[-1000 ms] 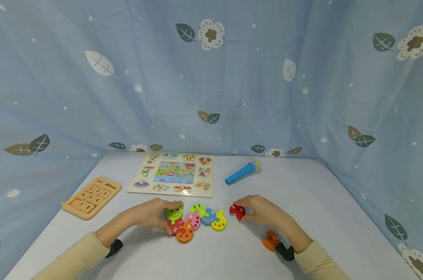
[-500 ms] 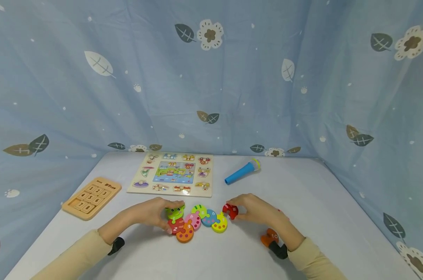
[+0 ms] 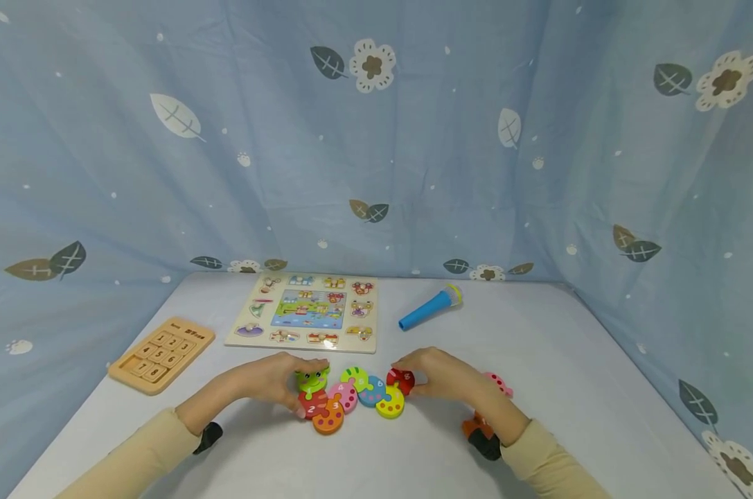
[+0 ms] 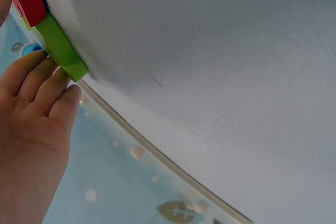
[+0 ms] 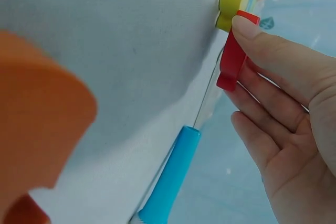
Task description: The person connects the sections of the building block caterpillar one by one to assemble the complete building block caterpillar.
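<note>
A wooden caterpillar number puzzle lies on the table in the head view: green head [image 3: 312,380], red piece 2 [image 3: 314,405], then orange, pink, green, blue and yellow piece 7 [image 3: 390,403] in a curved row. My left hand [image 3: 270,378] holds its head end, fingers along the green head [image 4: 65,45] and thumb by red piece 2. My right hand [image 3: 441,374] pinches red piece 8 [image 3: 401,381] between thumb and fingers, against yellow piece 7. Whether the two interlock I cannot tell. The right wrist view shows the pinched red piece [image 5: 234,59] on edge.
A pink dotted piece [image 3: 499,383] and an orange piece [image 3: 479,419] lie partly hidden by my right forearm. Behind the caterpillar are a peg puzzle board [image 3: 307,339] and a blue toy microphone [image 3: 429,308]. A wooden number tray [image 3: 163,355] sits at the left.
My right hand has moved left with red piece 8, from apart to against yellow piece 7. The pink piece has come into view behind my forearm. My left hand has stayed put.
</note>
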{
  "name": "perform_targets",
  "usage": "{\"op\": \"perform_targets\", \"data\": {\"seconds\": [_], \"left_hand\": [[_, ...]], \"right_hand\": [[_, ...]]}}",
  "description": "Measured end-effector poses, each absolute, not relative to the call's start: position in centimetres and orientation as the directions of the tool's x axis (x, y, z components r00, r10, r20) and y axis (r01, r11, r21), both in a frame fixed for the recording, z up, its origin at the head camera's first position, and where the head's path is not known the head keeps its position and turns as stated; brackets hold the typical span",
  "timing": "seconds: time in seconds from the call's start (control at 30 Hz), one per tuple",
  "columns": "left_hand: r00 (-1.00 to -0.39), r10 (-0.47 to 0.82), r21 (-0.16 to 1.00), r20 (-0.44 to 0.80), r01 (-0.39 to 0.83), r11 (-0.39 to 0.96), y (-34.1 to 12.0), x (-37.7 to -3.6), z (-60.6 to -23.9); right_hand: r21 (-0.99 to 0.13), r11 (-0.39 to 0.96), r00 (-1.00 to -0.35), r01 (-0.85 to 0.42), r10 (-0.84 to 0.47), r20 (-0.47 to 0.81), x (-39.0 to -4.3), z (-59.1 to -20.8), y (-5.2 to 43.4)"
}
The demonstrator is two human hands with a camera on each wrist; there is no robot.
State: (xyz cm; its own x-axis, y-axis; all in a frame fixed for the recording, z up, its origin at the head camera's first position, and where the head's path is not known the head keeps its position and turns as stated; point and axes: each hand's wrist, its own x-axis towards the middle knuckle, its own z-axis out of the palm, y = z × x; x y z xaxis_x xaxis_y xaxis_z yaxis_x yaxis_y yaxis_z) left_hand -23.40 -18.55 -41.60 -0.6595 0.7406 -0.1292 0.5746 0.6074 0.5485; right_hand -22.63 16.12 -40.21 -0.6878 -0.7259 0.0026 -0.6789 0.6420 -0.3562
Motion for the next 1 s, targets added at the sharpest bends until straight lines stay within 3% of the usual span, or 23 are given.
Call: {"op": "perform_targets", "data": {"seconds": [1.0], "left_hand": [[-0.669, 0.729, 0.546, -0.146, 0.559, 0.623, -18.5, -23.2, -41.6]], "right_hand": [[-0.355, 0.646, -0.682, -0.676, -0.731, -0.032, -22.7, -41.3, 15.9]]}}
